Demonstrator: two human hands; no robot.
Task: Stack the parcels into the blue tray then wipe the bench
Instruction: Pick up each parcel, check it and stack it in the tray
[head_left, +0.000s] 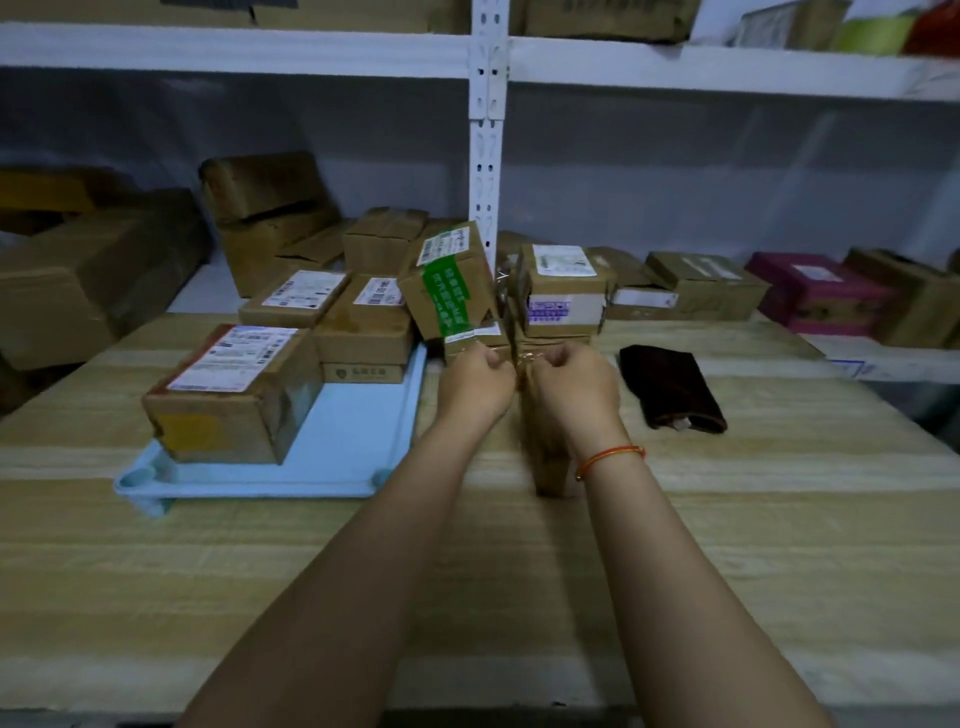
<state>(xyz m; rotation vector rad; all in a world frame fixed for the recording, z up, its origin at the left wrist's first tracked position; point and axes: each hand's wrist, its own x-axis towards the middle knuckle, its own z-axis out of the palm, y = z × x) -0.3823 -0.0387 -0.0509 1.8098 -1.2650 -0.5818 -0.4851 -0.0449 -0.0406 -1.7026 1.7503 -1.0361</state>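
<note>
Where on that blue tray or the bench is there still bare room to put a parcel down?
The blue tray is bare along its right and near side, beside the red-labelled parcel. The bench is bare in front of the dark cloth. Around both hands, left hand and right hand, parcels crowd.

You see matt brown cardboard parcels (234, 389) with glossy tape, a smooth plastic blue tray (358, 441), and a wood-grain bench (727, 519).

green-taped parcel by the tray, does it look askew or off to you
Yes. The green-taped parcel is tilted, its top leaning toward the blue tray while the parcels on the tray lie flat. The left hand holds it at its lower edge, not yet stacked.
</note>
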